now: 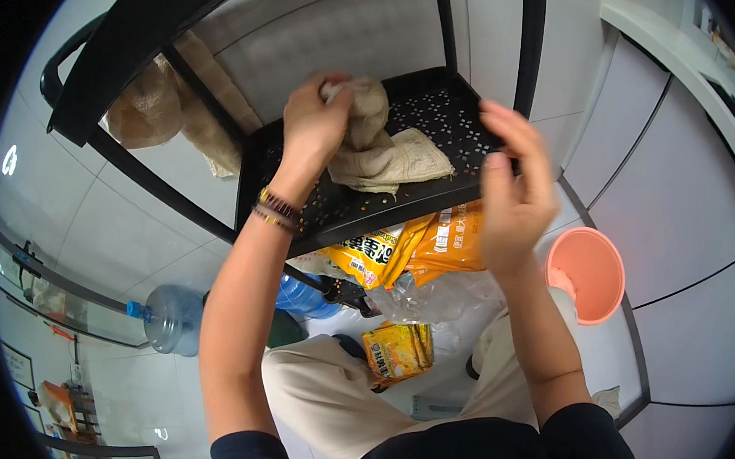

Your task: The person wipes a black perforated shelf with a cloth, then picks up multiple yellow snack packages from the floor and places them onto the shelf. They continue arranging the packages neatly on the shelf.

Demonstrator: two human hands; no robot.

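A beige cloth (388, 159) lies bunched on the perforated shelf of a black plastic rack (442, 108). My left hand (319, 115) grips the cloth's raised end near the shelf's back left. At the shelf's front right corner, my right hand (519, 188) is held apart from the cloth, fingers spread and somewhat blurred, with nothing seen in it. Small yellowish crumbs are scattered on the shelf, mostly along the front and left.
Below the shelf are yellow and orange food packages (444, 244) and clear plastic bags (441, 294). Another yellow package (400, 354) lies between my feet. A pink bucket (591, 279) stands at right. At left are a large water bottle (174, 320) and a hanging beige towel (205, 100).
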